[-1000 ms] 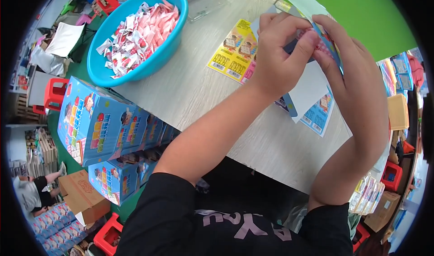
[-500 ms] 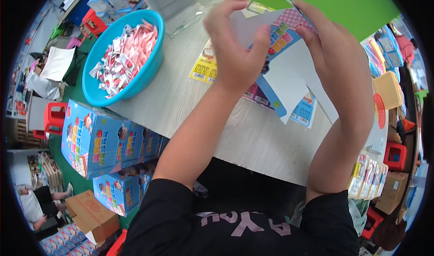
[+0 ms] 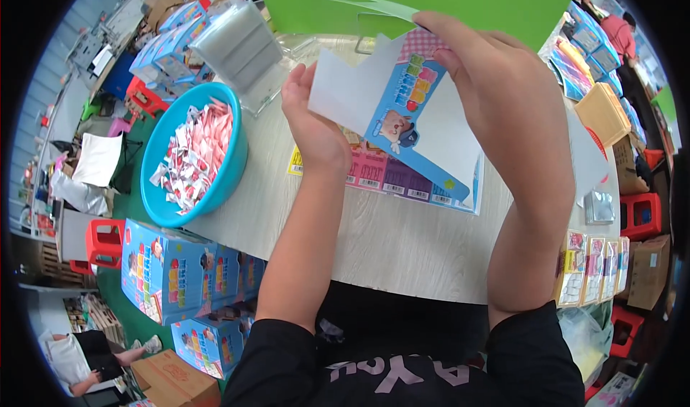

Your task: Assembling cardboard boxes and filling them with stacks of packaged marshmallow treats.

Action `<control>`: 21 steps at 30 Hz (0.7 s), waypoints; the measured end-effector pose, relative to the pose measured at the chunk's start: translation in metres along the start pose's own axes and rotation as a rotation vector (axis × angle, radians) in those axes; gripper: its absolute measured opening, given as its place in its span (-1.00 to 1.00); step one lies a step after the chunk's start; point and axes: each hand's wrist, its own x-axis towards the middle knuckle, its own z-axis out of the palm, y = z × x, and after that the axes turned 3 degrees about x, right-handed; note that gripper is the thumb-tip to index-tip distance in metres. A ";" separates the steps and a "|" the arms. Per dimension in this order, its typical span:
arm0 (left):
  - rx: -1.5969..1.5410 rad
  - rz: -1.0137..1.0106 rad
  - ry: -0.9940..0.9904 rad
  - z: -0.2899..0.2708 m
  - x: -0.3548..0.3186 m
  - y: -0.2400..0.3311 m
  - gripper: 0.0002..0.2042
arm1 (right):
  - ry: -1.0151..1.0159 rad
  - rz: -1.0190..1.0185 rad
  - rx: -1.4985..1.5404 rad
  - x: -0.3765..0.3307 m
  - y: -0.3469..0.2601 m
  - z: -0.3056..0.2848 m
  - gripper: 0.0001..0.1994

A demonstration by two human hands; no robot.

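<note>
right hand (image 3: pixel 514 87) over table (image 3: pixel 377 242); green floor (image 3: pixel 128 203)

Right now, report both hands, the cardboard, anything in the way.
Right hand pinching printed blue-and-white cardboard by checkered end. Left hand open beside white flap. Multicoloured printed panels underneath.

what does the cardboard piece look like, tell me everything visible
The cardboard piece seems thin and stiff, with white panels and a blue printed strip carrying colourful lettering, a cartoon figure and a pink checked end. It looks partly folded and slants above the table, hiding part of colourful printed sheets. The right hand grips its upper end; the open left hand is at its left edge, contact unclear.
</note>
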 end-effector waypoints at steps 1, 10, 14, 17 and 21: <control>0.023 -0.003 -0.026 -0.002 0.000 -0.002 -0.47 | 0.009 0.007 0.021 0.001 -0.001 0.000 -0.71; -0.750 -0.346 -0.598 -0.014 0.005 -0.007 -0.29 | 0.130 -0.156 0.087 0.005 -0.020 -0.027 -0.68; -0.155 -0.318 -0.529 0.011 -0.006 0.008 -0.31 | 0.111 -0.139 0.114 -0.011 -0.013 -0.039 -0.68; -0.110 -0.284 -0.623 0.022 -0.003 0.019 -0.36 | 0.083 -0.111 0.117 -0.013 -0.007 -0.039 -0.68; -0.465 -0.463 -0.588 -0.028 0.000 -0.031 -0.43 | 0.048 -0.075 0.121 -0.012 -0.014 -0.041 -0.68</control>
